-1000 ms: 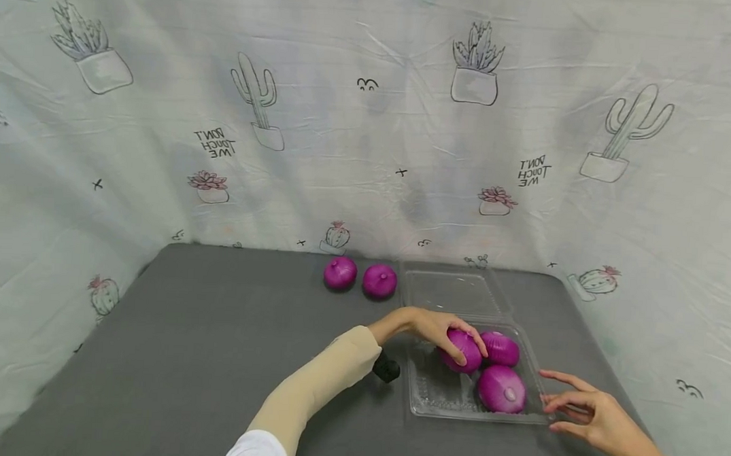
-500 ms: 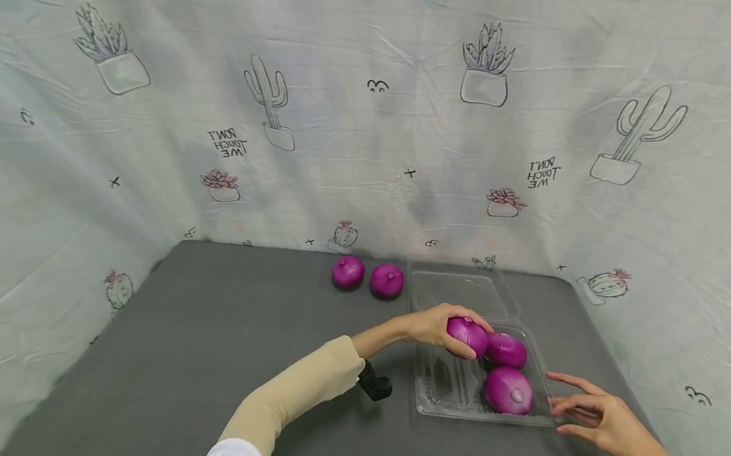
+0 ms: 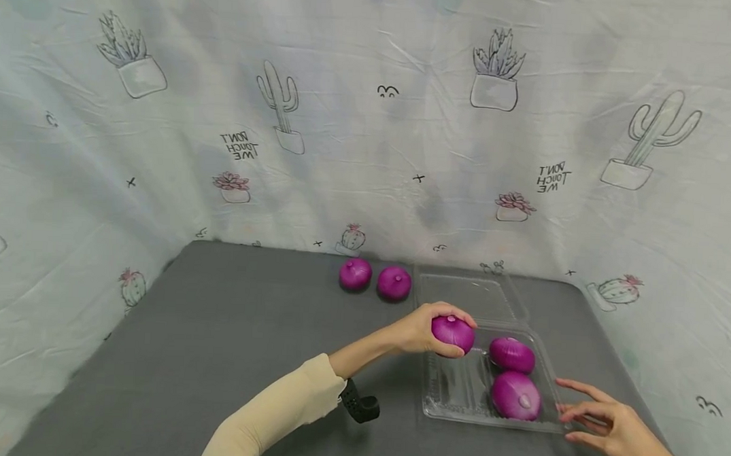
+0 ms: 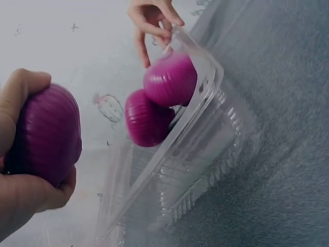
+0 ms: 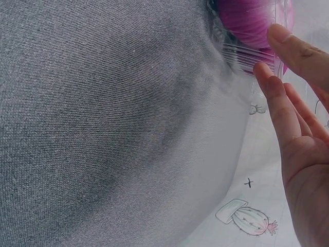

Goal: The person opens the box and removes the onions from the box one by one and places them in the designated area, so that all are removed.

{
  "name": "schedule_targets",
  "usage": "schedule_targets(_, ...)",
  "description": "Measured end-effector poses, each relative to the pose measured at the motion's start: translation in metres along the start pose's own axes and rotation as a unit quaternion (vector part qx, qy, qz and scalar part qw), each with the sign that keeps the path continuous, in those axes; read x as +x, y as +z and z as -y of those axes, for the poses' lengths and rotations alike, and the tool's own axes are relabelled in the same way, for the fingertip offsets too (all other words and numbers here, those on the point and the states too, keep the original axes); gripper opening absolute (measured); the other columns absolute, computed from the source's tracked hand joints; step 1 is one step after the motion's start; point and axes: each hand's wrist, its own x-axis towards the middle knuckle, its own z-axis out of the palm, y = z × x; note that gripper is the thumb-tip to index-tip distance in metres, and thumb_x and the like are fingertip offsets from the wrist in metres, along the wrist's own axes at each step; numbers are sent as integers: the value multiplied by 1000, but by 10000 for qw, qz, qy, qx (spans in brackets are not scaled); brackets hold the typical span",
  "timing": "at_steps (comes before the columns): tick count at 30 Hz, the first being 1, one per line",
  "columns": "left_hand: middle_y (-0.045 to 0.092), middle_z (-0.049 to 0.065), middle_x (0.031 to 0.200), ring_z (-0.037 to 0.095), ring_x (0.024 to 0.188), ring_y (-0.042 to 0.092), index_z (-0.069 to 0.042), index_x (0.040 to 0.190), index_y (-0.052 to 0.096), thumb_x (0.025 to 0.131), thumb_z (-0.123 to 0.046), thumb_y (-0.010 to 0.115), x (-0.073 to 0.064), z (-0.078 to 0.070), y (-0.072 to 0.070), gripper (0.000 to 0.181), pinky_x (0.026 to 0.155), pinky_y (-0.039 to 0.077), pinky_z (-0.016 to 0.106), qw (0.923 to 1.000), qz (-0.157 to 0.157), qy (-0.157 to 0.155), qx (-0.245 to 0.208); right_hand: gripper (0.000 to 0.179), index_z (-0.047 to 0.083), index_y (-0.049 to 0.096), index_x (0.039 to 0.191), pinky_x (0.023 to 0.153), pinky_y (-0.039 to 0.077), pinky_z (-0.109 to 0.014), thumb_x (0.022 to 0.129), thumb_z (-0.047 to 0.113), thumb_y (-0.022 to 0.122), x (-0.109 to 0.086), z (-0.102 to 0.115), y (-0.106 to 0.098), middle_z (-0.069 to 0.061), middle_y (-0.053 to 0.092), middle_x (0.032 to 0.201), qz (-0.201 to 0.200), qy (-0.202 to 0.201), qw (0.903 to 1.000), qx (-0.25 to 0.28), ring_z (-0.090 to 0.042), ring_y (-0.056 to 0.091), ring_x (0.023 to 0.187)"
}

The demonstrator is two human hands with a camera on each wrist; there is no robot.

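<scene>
My left hand grips a purple onion, fingers over its top and thumb below, above the left part of a clear plastic clamshell container. In the left wrist view, that onion appears apart from the container. Two more onions share the container's right side: a rear onion and a front onion. My right hand is at the container's right wall, fingers spread and slightly bent. In the right wrist view, the thumb and fingertips lie right at the clear rim.
The container's clear lid lies folded back behind it. Left of the lid, two purple onions rest on the grey tabletop. A cactus-print curtain surrounds the table. A black device hangs at the left wrist.
The left hand has lifted the onion from beside the other two and drawn it leftward. The right hand keeps its place at the container wall. The head view has shifted slightly.
</scene>
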Motion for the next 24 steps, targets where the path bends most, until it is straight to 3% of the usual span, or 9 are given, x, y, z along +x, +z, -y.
schedule_targets(11, 56, -8, 120, 10, 94, 61, -18, 118, 65, 66, 3, 84, -37, -7, -3, 59, 79, 54, 27, 9937, -359, -476, -950, 32, -3, 69, 94, 76, 53, -19, 68, -22, 71, -2, -1, -1, 13, 45, 141, 64, -113, 9998, 162, -1, 60, 107)
schedule_targets(16, 54, -7, 126, 11, 98, 60, -14, 126, 60, 69, 6, 80, -56, -9, -6, 63, 82, 53, 28, 9931, -241, -292, -1108, 35, -3, 69, 95, 73, 54, -22, 66, -22, 72, -2, -2, 0, 12, 45, 141, 32, -211, 9998, 39, -1, 62, 105)
schedule_targets(20, 49, -6, 133, 10, 113, 52, -13, 128, 58, 74, 1, 77, -73, -9, -12, 59, 86, 51, 27, 9987, -74, 113, -482, 35, -2, 70, 95, 71, 54, -22, 67, -21, 72, -2, -2, 1, 14, 44, 141, 5, -134, 9999, -31, -2, 63, 102)
schedule_targets(24, 46, -2, 135, 11, 123, 44, -15, 126, 60, 74, -6, 80, -89, -6, -19, 56, 89, 49, 26, 9988, 1, 423, 225, 35, -3, 69, 95, 70, 55, -24, 66, -23, 72, -1, -3, 0, 13, 45, 141, 4, -176, 9998, 28, -3, 64, 102)
